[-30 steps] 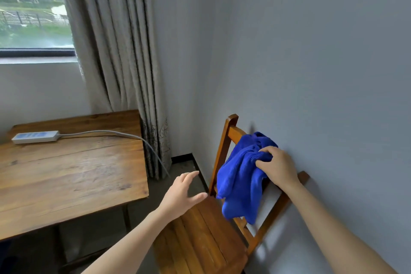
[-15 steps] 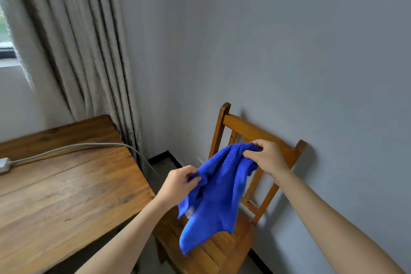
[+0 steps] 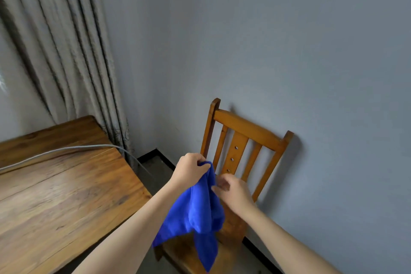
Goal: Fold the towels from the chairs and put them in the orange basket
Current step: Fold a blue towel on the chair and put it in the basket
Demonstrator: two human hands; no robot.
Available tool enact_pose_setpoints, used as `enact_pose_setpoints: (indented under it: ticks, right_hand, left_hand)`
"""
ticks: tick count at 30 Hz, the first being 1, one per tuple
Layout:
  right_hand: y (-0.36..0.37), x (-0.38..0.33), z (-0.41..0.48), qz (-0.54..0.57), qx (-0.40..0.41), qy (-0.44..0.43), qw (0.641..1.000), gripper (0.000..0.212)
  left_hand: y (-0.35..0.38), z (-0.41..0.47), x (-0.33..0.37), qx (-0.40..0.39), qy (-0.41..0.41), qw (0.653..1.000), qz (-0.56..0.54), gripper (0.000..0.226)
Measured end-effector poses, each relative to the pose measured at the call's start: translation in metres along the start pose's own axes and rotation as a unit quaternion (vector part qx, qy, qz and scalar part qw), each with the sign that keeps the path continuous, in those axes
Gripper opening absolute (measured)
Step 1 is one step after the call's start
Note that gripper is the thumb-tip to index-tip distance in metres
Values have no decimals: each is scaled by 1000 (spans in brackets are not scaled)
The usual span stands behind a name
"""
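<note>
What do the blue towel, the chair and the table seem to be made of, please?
The blue towel looks like soft, fuzzy cloth, perhaps microfibre: it hangs in limp folds. The chair looks like varnished orange-brown wood, with a slight sheen. The table looks wooden too, with plain grain and knots; solid or veneer, I cannot tell.

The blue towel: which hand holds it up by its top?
The left hand grips the blue towel at its top, so the cloth hangs from it. The right hand is lower, at the towel's side; its grip is blurred.
</note>
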State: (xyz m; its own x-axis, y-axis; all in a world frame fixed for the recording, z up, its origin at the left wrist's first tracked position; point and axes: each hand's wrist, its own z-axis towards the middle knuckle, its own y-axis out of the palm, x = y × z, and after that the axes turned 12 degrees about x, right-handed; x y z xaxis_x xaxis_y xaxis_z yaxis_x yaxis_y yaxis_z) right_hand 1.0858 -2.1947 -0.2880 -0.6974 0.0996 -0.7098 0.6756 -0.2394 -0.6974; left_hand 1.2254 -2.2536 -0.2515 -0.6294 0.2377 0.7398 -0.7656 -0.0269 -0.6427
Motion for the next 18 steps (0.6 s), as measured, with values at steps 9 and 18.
enact_pose_setpoints:
  ticks: [9, 18]
  right_hand:
    - [30, 3, -27, 176, 73, 36, 981, 8]
    - [40, -11, -25, 192, 126, -35, 973, 12]
  left_hand:
    - [2, -9, 4, -51, 29, 998, 33, 20]
    - [-13, -9, 5, 7, 28, 997, 72, 23]
